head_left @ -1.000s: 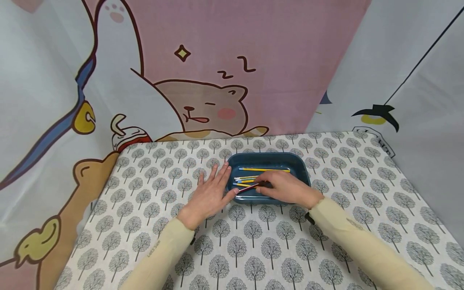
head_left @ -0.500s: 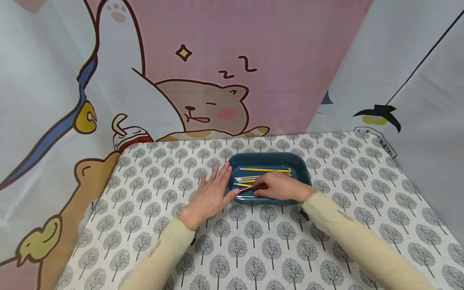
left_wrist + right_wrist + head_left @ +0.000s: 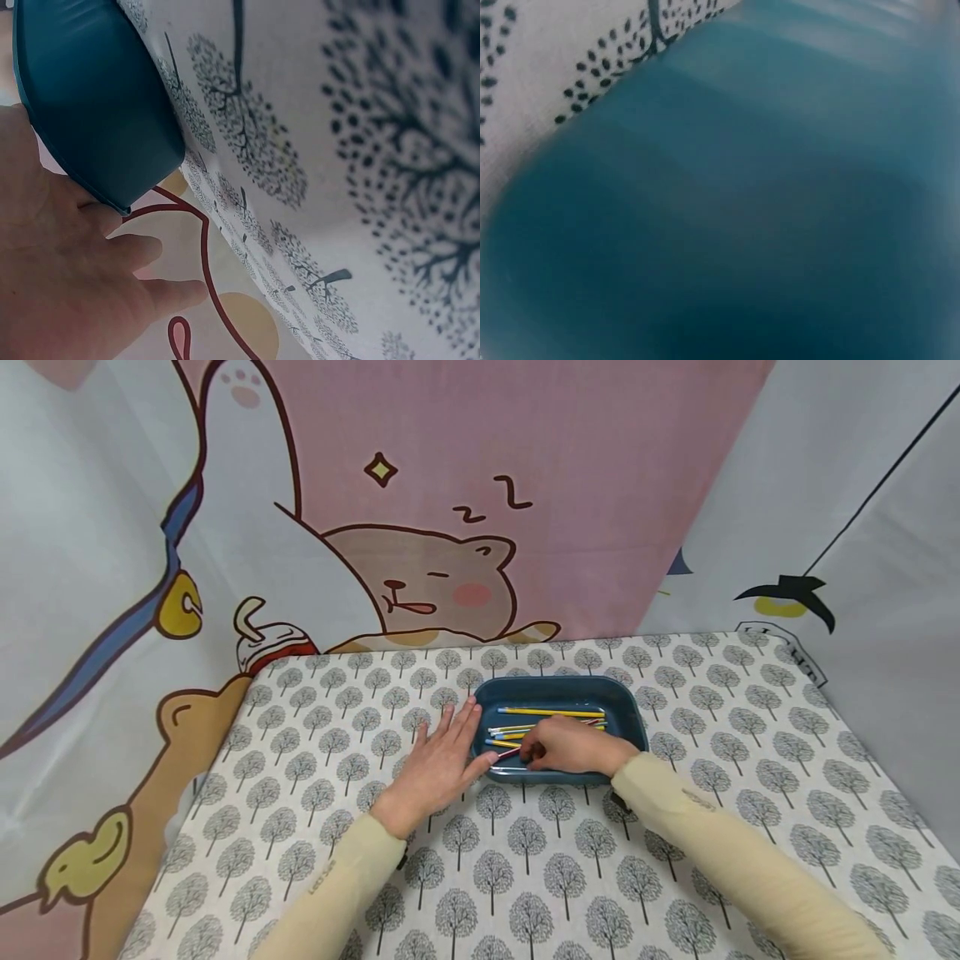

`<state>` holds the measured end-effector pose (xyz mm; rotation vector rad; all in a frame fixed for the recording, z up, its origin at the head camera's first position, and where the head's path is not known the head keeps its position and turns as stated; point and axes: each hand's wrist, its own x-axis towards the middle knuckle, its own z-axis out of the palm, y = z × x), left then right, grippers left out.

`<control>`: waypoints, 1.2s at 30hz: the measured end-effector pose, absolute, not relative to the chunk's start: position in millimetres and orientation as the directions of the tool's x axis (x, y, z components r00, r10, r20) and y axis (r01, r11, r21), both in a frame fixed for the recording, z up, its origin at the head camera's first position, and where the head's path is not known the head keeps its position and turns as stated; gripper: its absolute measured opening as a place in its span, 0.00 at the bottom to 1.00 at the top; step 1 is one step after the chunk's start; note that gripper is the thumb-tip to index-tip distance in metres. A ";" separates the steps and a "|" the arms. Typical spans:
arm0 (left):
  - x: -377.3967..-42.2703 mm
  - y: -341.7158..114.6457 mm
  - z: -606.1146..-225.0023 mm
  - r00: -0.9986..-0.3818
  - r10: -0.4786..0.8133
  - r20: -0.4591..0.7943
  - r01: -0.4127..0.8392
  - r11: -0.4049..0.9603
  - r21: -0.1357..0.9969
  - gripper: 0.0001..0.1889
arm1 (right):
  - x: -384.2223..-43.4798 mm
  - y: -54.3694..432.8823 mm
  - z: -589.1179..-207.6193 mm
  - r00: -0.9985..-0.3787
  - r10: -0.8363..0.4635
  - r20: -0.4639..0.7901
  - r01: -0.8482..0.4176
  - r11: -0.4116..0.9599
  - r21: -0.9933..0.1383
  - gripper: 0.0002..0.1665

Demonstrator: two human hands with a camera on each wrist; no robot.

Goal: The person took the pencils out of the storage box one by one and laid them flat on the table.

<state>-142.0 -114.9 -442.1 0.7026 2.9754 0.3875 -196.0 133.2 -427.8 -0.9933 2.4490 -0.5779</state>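
A dark blue rectangular tray point(image 3: 555, 683) holds several slim yellow pencils point(image 3: 551, 712) with pale blue or white ends. My right hand point(image 3: 570, 745) reaches into its front half, fingers curled, and pinches a dark red pencil point(image 3: 510, 752) whose other end is hidden by the hand. At the left rim lies my left hand point(image 3: 435, 768), fingers straight, the thumb tip by the front left corner close to the red pencil's end. In the left wrist view, its fingers point(image 3: 135, 251) touch the tray's outer wall point(image 3: 105, 97). The right wrist view holds mostly blurred blue tray wall point(image 3: 727, 225).
Under the tray spreads a white cloth point(image 3: 322, 852) printed with grey trees. Behind it hangs a pink and white curtain point(image 3: 600, 510) with cartoon animals, and more curtain closes in both sides.
My right hand has slid slightly left along the dark red pencil, so less of the pencil shows. The left hand has kept its place at the rim.
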 end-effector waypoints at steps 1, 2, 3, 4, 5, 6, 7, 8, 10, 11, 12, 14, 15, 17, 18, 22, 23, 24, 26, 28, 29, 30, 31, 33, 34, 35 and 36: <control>-141.9 -114.9 -442.2 -0.894 0.448 0.000 0.433 0.864 0.256 0.44 | -196.3 132.6 -428.1 -0.647 -0.726 -0.234 -0.550 0.656 -0.517 0.09; -142.1 -114.9 -442.6 -0.894 0.448 -0.001 0.433 0.865 0.254 0.44 | -196.5 132.0 -428.5 -0.645 -0.727 -0.235 -0.555 0.658 -0.510 0.09; -142.1 -114.9 -442.9 -0.894 0.448 -0.004 0.433 0.866 0.252 0.44 | -197.1 131.5 -429.0 -0.643 -0.729 -0.235 -0.562 0.657 -0.503 0.08; -142.0 -114.9 -442.8 -0.894 0.448 -0.003 0.433 0.865 0.252 0.44 | -197.5 131.1 -429.6 -0.642 -0.730 -0.234 -0.569 0.658 -0.494 0.08; -142.0 -114.9 -442.8 -0.894 0.448 -0.005 0.432 0.866 0.253 0.44 | -198.0 130.6 -430.2 -0.641 -0.731 -0.233 -0.574 0.658 -0.487 0.08; -142.2 -115.0 -443.0 -0.894 0.447 -0.008 0.431 0.866 0.252 0.44 | -198.5 130.3 -430.8 -0.641 -0.732 -0.231 -0.579 0.658 -0.481 0.08; -142.4 -115.0 -443.2 -0.895 0.446 -0.009 0.430 0.867 0.252 0.44 | -198.9 130.1 -431.2 -0.642 -0.733 -0.227 -0.583 0.658 -0.476 0.07; -142.4 -115.0 -443.2 -0.895 0.446 -0.013 0.428 0.868 0.251 0.44 | -199.1 130.0 -431.7 -0.644 -0.731 -0.225 -0.585 0.660 -0.471 0.07; -142.3 -114.9 -443.1 -0.895 0.445 -0.010 0.428 0.867 0.256 0.44 | -199.4 129.6 -432.5 -0.650 -0.727 -0.222 -0.585 0.665 -0.464 0.07; -142.2 -114.8 -442.9 -0.896 0.444 -0.012 0.426 0.867 0.258 0.44 | -199.6 129.6 -432.9 -0.652 -0.726 -0.218 -0.587 0.666 -0.461 0.06; -142.0 -114.7 -442.7 -0.897 0.443 -0.011 0.425 0.867 0.261 0.44 | -199.7 129.5 -433.2 -0.655 -0.724 -0.214 -0.588 0.667 -0.458 0.06; -141.8 -114.7 -442.4 -0.897 0.441 -0.014 0.422 0.866 0.267 0.44 | -199.9 129.2 -433.7 -0.661 -0.722 -0.207 -0.589 0.669 -0.453 0.06; -141.8 -114.7 -442.3 -0.897 0.441 -0.012 0.422 0.866 0.270 0.44 | -199.9 128.9 -434.0 -0.663 -0.721 -0.204 -0.589 0.670 -0.452 0.05; -142.0 -114.6 -442.4 -0.897 0.441 -0.012 0.422 0.865 0.271 0.44 | -199.9 128.6 -434.3 -0.667 -0.719 -0.196 -0.591 0.671 -0.448 0.05; -142.1 -114.6 -442.6 -0.897 0.442 -0.009 0.423 0.864 0.272 0.44 | -199.8 128.3 -434.4 -0.668 -0.719 -0.193 -0.592 0.670 -0.448 0.04; -142.4 -114.3 -443.1 -0.897 0.442 -0.001 0.425 0.863 0.272 0.43 | -199.9 128.1 -434.9 -0.664 -0.726 -0.180 -0.601 0.661 -0.450 0.03; -142.3 -114.2 -443.2 -0.897 0.442 0.000 0.425 0.863 0.273 0.43 | -199.9 128.1 -435.0 -0.667 -0.724 -0.176 -0.601 0.662 -0.448 0.03; -142.1 -114.1 -443.3 -0.897 0.442 0.001 0.425 0.862 0.275 0.43 | -200.0 128.1 -435.2 -0.669 -0.724 -0.171 -0.604 0.663 -0.443 0.04; -141.8 -114.0 -443.7 -0.897 0.441 0.000 0.424 0.863 0.276 0.43 | -200.2 128.4 -435.6 -0.677 -0.719 -0.155 -0.609 0.666 -0.431 0.03; -141.6 -113.9 -443.9 -0.897 0.442 0.003 0.425 0.861 0.278 0.43 | -200.5 128.8 -436.2 -0.686 -0.716 -0.129 -0.617 0.667 -0.417 0.02; -141.7 -113.8 -444.0 -0.897 0.442 0.005 0.426 0.861 0.277 0.43 | -200.6 128.9 -436.6 -0.689 -0.716 -0.115 -0.622 0.665 -0.413 0.03; -141.7 -113.7 -444.0 -0.897 0.442 0.005 0.426 0.861 0.276 0.43 | -200.7 129.2 -436.8 -0.688 -0.718 -0.102 -0.628 0.660 -0.411 0.03; -141.6 -113.7 -443.9 -0.897 0.442 0.005 0.427 0.861 0.275 0.43 | -200.7 129.3 -437.2 -0.688 -0.720 -0.092 -0.633 0.657 -0.410 0.03; -141.6 -113.6 -443.7 -0.897 0.443 0.005 0.427 0.861 0.278 0.43 | -200.6 129.4 -437.3 -0.685 -0.724 -0.079 -0.640 0.650 -0.409 0.03; -141.6 -113.5 -443.6 -0.897 0.443 0.004 0.426 0.861 0.279 0.43 | -200.5 129.5 -437.4 -0.684 -0.725 -0.078 -0.642 0.649 -0.409 0.02; -141.7 -113.5 -443.4 -0.897 0.443 0.002 0.426 0.861 0.279 0.43 | -200.4 129.5 -437.5 -0.683 -0.726 -0.079 -0.642 0.649 -0.409 0.02; -141.6 -113.5 -443.3 -0.897 0.443 0.001 0.425 0.860 0.281 0.43 | -200.3 129.6 -437.4 -0.682 -0.727 -0.082 -0.642 0.649 -0.409 0.02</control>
